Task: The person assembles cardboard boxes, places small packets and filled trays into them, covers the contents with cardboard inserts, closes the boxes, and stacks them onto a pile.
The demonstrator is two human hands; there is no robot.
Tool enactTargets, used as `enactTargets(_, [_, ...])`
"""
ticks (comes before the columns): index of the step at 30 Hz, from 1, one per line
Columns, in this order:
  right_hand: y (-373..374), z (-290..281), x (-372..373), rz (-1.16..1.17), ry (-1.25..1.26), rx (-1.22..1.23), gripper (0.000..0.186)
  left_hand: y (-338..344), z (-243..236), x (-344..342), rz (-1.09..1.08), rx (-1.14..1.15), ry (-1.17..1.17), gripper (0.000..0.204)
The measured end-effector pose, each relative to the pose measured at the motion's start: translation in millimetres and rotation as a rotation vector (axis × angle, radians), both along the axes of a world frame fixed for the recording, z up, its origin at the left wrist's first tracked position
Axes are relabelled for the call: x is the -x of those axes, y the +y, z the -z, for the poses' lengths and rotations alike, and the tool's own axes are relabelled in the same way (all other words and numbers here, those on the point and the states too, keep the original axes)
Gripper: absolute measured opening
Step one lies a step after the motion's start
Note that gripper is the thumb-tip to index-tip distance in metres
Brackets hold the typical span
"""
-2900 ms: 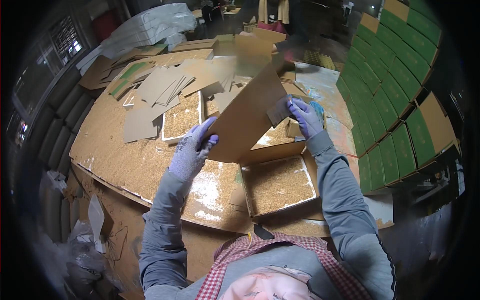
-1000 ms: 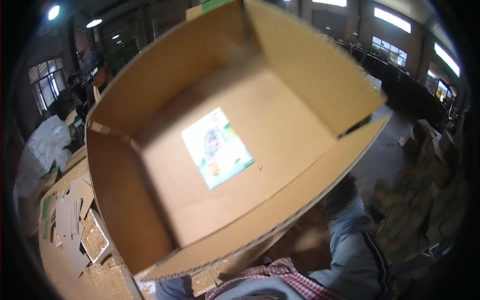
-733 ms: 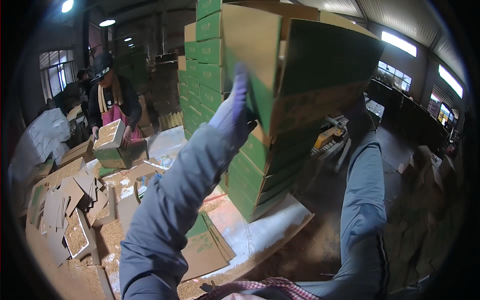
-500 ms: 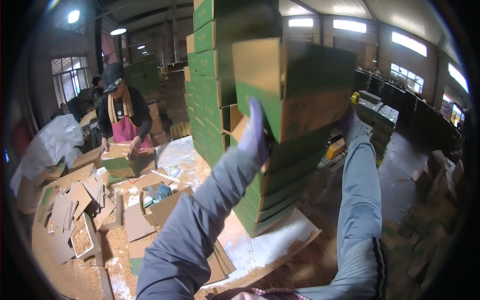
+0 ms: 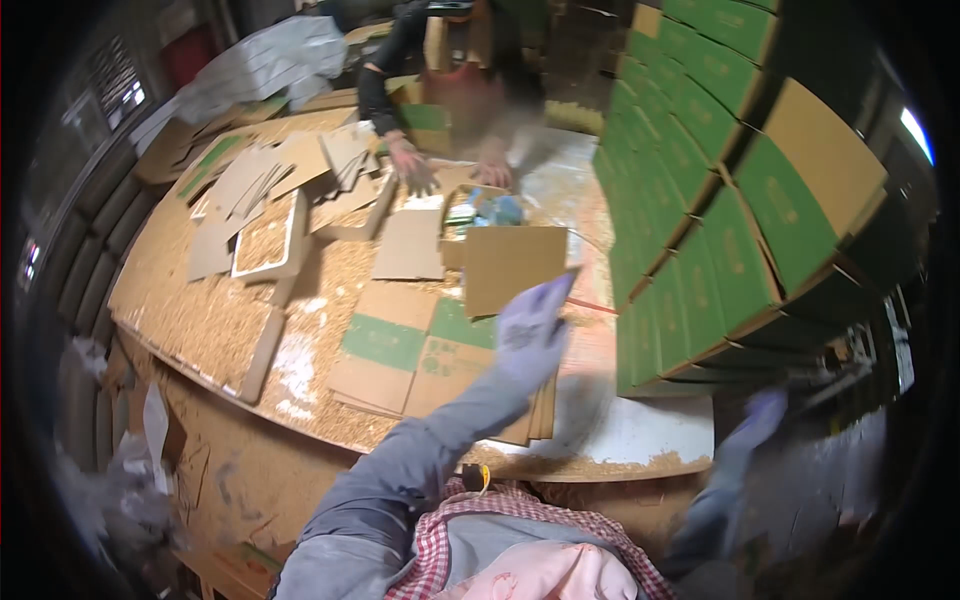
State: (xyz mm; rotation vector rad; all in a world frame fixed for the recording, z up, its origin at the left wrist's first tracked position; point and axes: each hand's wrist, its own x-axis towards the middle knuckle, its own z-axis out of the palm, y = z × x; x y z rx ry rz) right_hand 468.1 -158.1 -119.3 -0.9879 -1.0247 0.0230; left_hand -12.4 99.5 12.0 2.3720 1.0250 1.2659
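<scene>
My left hand, in a pale purple glove, reaches over the table with its fingers stretched out. It overlaps the lower right part of an upright brown cardboard flap; whether it touches the flap I cannot tell. Below it lie flattened green-and-brown cartons. My right hand, also gloved, is low beside the table's right corner, its fingers smeared by motion. To the right rises a stack of green cartons. A green carton with a brown band sits on the stack's near end.
Across the table, a co-worker's gloved hands rest near an open carton holding blue-green packets. Loose cardboard pieces and a white-edged tray lie among brown crumbs on the left. White plastic sheeting is behind.
Both my hands have let go of the green carton, which now stands on the stack. My left hand has come down over the table and my right hand has dropped. The view has tilted down and left.
</scene>
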Motion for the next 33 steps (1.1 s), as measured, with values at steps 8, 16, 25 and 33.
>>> enactTargets(8, [187, 41, 414, -0.067, -0.418, 1.497, 0.101, 0, 169, 304, -0.876, 0.959, 0.453, 0.095])
enactTargets(16, [225, 50, 568, -0.022, -0.714, 1.597, 0.11, -23, 156, 438, -0.809, 0.777, 0.381, 0.081])
enactTargets(25, [296, -114, 699, -0.833, -1.196, 0.641, 0.062, 68, 20, 477, 0.076, 1.07, -1.335, 0.055])
enactTargets(33, [365, -176, 639, -0.734, -0.104, 1.019, 0.065, 21, 41, 297, 0.397, -0.217, 0.017, 0.055])
